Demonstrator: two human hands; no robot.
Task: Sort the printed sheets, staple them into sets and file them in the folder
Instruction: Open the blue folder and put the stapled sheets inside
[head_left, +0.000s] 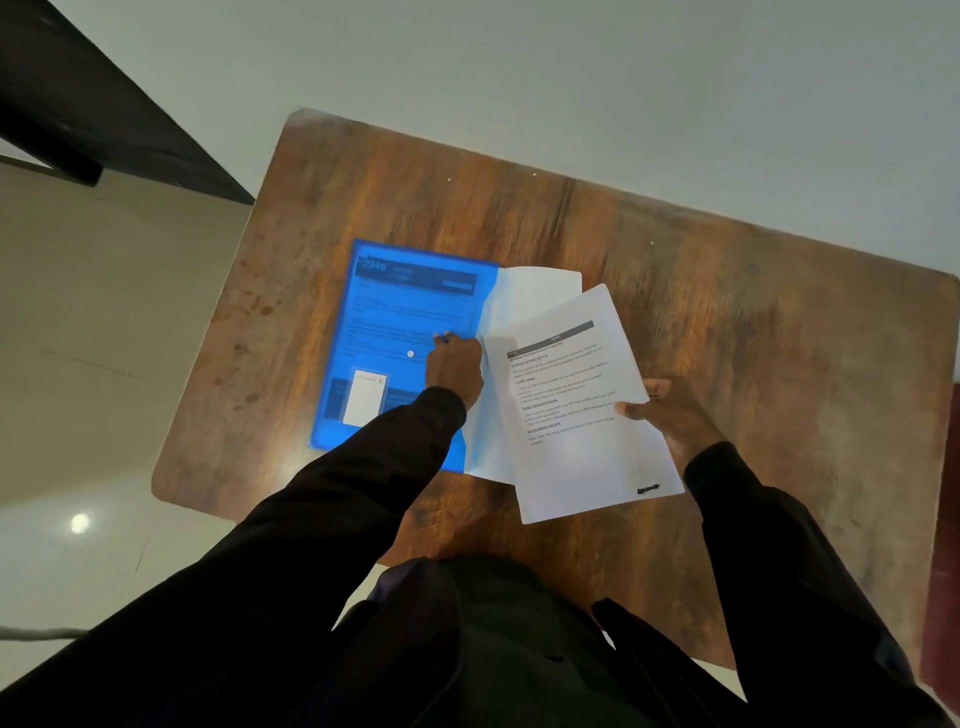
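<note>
Above table (727, 312), left hand (456, 366) on blue folder (384, 322), grip unclear, right hand (662, 415) pinching sheets (582, 415)

A translucent blue folder (384, 322) lies flat on the counter (727, 291). A printed page shows through its cover, and a white card (363, 397) sits in its lower pocket. Plain white sheets (530, 296) stick out of its right edge. Overlapping them, a printed set (576, 415) is tilted, text up.

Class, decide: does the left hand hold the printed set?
No: the right hand holds the printed set; the left hand touches the blue folder.
</note>
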